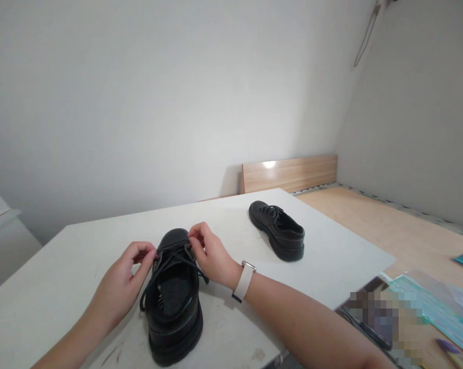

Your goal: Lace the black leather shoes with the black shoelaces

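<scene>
A black lace-up shoe (173, 338) stands on the white table, its heel toward me and its toe pointing away. Its black laces (173, 256) cross loosely over the opening, with loose ends hanging down both sides. My left hand (129, 277) pinches the left eyelet flap near the laces, thumb against fingers. On the opposite side, my right hand (212, 256) is closed in a pinch at the right eyelet flap. Both flaps look pulled slightly outward. What exactly lies between the fingertips is partly hidden. A white-banded watch (245, 282) is on my right wrist.
The matching black shoe (279, 230), its laces tied, sits farther back on the right of the white table (224, 207). Beyond the table's right edge, a wooden surface (354, 215) holds teal plastic sheets (439, 307) and a purple-tipped pen (446, 346). Walls rise behind.
</scene>
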`<state>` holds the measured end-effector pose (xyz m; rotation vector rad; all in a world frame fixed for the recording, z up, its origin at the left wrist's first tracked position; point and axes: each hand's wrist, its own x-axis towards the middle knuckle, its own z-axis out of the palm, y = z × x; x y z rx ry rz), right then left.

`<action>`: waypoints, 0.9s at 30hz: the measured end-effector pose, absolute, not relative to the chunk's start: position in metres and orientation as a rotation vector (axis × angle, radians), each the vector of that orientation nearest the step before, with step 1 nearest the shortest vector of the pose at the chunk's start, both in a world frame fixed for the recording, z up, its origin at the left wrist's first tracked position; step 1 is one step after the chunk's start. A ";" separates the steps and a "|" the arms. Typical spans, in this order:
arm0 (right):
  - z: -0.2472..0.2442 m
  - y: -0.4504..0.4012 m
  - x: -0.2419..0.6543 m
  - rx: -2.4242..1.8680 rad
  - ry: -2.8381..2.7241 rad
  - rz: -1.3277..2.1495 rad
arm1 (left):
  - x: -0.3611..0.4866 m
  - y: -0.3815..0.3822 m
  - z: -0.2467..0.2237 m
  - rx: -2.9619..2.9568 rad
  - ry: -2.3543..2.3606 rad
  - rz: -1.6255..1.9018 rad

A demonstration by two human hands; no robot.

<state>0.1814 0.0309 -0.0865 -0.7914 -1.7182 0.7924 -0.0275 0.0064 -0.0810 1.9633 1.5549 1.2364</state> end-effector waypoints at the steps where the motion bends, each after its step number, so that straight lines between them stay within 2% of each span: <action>1: -0.088 0.032 0.181 -0.773 -1.708 0.823 | -0.028 0.007 -0.081 1.922 1.523 1.244; 5: -0.094 0.042 0.180 -0.824 -1.649 0.976 | -0.029 0.012 -0.079 1.762 1.424 1.218; 10: -0.098 0.052 0.182 -0.983 -1.605 1.005 | -0.030 0.009 -0.074 1.789 1.434 1.067; 16: -0.093 0.046 0.181 -0.935 -1.523 1.015 | -0.034 0.004 -0.069 1.657 1.447 1.292; 22: -0.088 0.048 0.185 -0.919 -1.483 1.045 | -0.037 0.006 -0.069 1.600 1.407 1.359; 27: -0.089 0.055 0.191 -0.980 -1.560 1.151 | -0.037 0.006 -0.072 1.587 1.442 1.014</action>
